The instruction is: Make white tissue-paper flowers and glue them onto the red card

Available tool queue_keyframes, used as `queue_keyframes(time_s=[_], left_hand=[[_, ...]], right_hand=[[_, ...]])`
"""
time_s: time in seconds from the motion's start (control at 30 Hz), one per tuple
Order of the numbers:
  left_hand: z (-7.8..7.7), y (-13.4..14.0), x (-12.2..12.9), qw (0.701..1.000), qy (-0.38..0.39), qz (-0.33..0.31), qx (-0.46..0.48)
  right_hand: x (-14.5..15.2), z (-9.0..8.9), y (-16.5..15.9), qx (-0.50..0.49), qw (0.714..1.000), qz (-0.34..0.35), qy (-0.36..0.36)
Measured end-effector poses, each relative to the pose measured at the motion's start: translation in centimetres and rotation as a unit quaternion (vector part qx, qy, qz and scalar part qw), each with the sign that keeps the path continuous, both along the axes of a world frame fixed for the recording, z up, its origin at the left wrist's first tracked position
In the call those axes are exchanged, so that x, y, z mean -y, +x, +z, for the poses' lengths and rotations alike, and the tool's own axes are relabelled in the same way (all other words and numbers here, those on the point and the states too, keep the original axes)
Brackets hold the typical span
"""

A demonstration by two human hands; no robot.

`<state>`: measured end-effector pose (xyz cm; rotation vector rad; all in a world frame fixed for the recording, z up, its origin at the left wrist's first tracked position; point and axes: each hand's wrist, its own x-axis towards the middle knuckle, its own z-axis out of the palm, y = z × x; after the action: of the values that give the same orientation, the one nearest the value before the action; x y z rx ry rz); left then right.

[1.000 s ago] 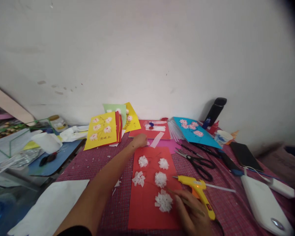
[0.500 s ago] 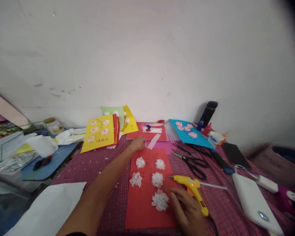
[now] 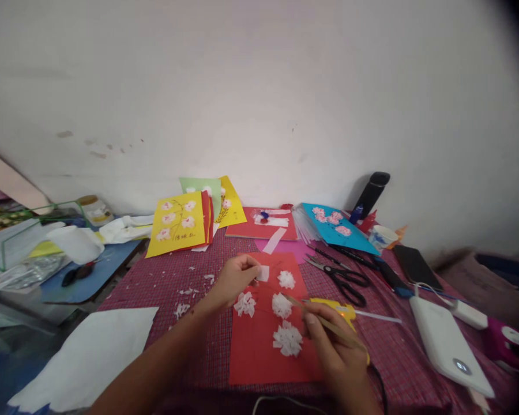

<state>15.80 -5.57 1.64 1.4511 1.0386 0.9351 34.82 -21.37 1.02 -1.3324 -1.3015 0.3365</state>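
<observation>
A red sheet of card (image 3: 259,360) lies in front of me, bearing several ruffled white paper flowers (image 3: 288,339) and faint drawn lines. Over its upper left part, my left hand (image 3: 237,278) pinches a small white paper piece (image 3: 263,273) between thumb and fingers. The flower beneath that hand is hidden. My right hand (image 3: 335,340) is closed round a thin wooden stick (image 3: 335,327), its tip close to the middle flower on the right. Partly behind the right hand lies a yellow hot glue gun (image 3: 346,311) with a clear glue stick (image 3: 378,317) in its back.
Black scissors (image 3: 343,279) and a cutter (image 3: 391,279) lie right of the card. Further right are a phone (image 3: 416,267) and a white power bank (image 3: 450,346). Flower cards (image 3: 179,225) stand at the back left. White paper (image 3: 90,357) lies at the lower left; paper scraps (image 3: 182,310) dot the cloth.
My left hand has come back towards me from the top edge of the card, now with a small white paper piece. The right hand's stick has shifted up towards the middle flower.
</observation>
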Motion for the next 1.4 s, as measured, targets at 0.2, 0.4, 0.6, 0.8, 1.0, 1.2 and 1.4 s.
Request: queue_keyframes(time_s=[0.2,0.4,0.6,0.8,1.0,1.2,1.4], left_hand=[[-0.8,-0.3,1.8,0.993,-0.062,-0.013,0.099],[-0.7,-0.5,2.2,0.992,-0.080,-0.027,0.098],[-0.4,-0.7,2.5,0.988,-0.100,-0.037,0.107],[-1.2,-0.9,2.1,0.983,-0.108,-0.050,0.139],[-1.3,-0.9,2.0,0.983,-0.080,-0.060,0.154],[-1.5,-1.6,1.4,0.989,-0.029,-0.063,0.131],[-1.3,-2.5,1.0,0.995,0.076,-0.067,0.026]], right_hand=[[-1.8,1.1,-2.7,-0.005,0.999,0.047,-0.013],[-3.0,-0.2,-3.1,0.024,0.997,0.057,-0.039],[-3.4,-1.3,-3.1,0.012,0.997,0.049,-0.059],[-4.0,-1.5,-2.5,-0.026,0.996,0.044,-0.069],[-5.8,0.1,-2.4,-0.077,0.991,0.079,-0.081],[-7.9,1.4,-3.1,-0.017,0.994,0.086,-0.067],[-9.5,2.2,-2.9,-0.095,0.964,0.218,-0.120]])
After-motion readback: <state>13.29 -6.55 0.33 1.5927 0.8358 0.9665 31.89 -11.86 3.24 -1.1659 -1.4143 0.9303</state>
